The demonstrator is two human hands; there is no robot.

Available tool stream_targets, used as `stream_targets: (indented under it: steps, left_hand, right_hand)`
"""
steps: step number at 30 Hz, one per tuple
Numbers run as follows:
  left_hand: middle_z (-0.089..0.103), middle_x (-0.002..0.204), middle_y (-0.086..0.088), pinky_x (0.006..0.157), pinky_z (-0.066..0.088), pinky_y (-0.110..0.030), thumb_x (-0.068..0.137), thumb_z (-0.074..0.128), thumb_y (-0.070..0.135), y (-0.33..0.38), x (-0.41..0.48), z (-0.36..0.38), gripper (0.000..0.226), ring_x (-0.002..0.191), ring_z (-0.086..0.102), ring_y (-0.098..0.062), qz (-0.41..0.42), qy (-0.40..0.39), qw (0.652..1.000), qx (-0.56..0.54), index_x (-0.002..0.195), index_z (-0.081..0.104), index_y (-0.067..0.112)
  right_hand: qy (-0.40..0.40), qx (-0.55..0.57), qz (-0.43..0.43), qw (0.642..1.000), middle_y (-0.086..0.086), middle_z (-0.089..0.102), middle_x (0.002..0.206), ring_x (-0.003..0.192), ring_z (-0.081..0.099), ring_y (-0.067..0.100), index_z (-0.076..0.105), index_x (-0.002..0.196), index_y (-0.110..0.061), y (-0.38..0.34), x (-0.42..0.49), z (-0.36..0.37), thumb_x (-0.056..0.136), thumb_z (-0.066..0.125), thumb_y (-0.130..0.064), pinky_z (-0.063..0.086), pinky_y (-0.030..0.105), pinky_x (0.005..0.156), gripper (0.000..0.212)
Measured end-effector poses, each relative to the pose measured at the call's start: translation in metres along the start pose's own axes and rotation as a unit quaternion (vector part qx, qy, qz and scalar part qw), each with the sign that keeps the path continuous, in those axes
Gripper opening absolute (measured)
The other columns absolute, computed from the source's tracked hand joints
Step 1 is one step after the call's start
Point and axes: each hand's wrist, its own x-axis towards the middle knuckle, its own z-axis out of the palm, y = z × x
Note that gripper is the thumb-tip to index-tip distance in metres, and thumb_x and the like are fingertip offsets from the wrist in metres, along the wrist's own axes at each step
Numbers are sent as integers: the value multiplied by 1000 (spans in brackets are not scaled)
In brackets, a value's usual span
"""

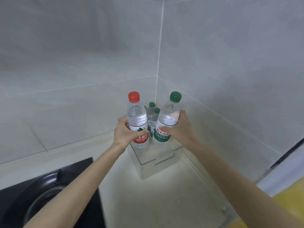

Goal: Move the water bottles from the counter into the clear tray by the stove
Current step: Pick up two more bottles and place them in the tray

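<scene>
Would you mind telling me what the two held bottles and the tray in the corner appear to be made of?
The red-capped bottle and the green-capped bottle look like thin glossy clear plastic: water shows through. The clear tray seems rigid acrylic, possibly glass: transparent walls, sharp bright edges.

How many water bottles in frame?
4: red-capped bottle in the left hand; large green-capped bottle in the right hand; rear small bottle and front small bottle stand behind them in the clear tray. Others may be hidden.
</scene>
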Motion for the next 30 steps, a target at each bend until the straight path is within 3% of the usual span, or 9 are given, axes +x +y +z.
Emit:
stream_targets:
  steps: [3, 7, 11, 14, 17, 22, 24, 27, 30]
  left_hand:
    - [67, 97, 3, 82, 52, -32, 52, 92, 6, -17, 24, 17, 65, 87, 63, -12, -24, 11, 1000, 6, 103, 56, 25]
    - [64, 98, 1, 82, 50, -30, 52, 91, 4, -43, 51, 40, 66, 90, 60, -16, -63, 30, 997, 25, 103, 54, 22]
    - [65, 103, 0, 86, 51, -34, 52, 90, 3, -71, 64, 55, 69, 96, 61, -20, -103, 40, 993, 45, 109, 55, 19]
    - [62, 103, 1, 79, 46, -28, 55, 87, 0, -85, 72, 67, 66, 94, 58, -17, -115, 34, 991, 60, 108, 52, 19]
    - [63, 103, 0, 77, 45, -27, 54, 86, -2, -99, 81, 74, 69, 96, 60, -20, -135, 27, 988, 70, 113, 54, 13]
    - [61, 107, -1, 80, 42, -27, 56, 83, -7, -115, 93, 79, 76, 103, 57, -20, -150, -2, 985, 90, 122, 50, 12]
    - [57, 107, 2, 81, 40, -25, 57, 81, -12, -119, 95, 81, 80, 102, 53, -17, -164, -11, 983, 80, 125, 46, 10]
    - [57, 110, 1, 83, 40, -25, 54, 82, -12, -130, 98, 84, 86, 105, 52, -18, -189, -26, 979, 76, 128, 46, 10]
    - [59, 116, -2, 85, 42, -30, 50, 84, -10, -138, 96, 87, 91, 112, 52, -23, -219, -24, 972, 87, 130, 46, 15]
  right_hand:
    - [-25, -7, 16, 1000, -8, 60, 96, 95, 63, 16, 43, 108, -16, 24, 30, 14, 58, 87, -10, 53, 34, 82, 67]
    - [-64, -30, 38, 997, -7, 59, 97, 89, 59, 14, 43, 108, -15, 57, 65, 30, 59, 87, -10, 44, 25, 72, 66]
    - [-96, -37, 69, 992, -8, 64, 100, 91, 63, 12, 47, 110, -19, 92, 88, 49, 53, 88, -15, 49, 26, 74, 70]
    - [-134, -45, 76, 987, -9, 67, 97, 83, 64, 4, 54, 110, -18, 117, 103, 63, 47, 88, -22, 48, 22, 69, 72]
    - [-165, -49, 91, 981, -4, 64, 97, 84, 59, 7, 51, 110, -9, 128, 108, 67, 52, 88, -8, 44, 17, 67, 69]
    - [-212, -13, 92, 973, -6, 55, 105, 94, 54, 7, 39, 125, -11, 144, 114, 71, 61, 80, 11, 43, 2, 65, 79]
    - [-224, -20, 94, 970, -7, 55, 109, 101, 55, 9, 37, 129, -12, 150, 116, 73, 61, 81, 11, 44, 7, 74, 84]
    - [-231, -33, 110, 966, -2, 56, 114, 109, 55, 16, 37, 127, -15, 158, 118, 72, 60, 82, 8, 48, 30, 91, 83]
    - [-230, -34, 118, 965, 2, 57, 116, 109, 57, 18, 38, 122, -13, 160, 119, 71, 59, 83, 4, 49, 35, 94, 79]
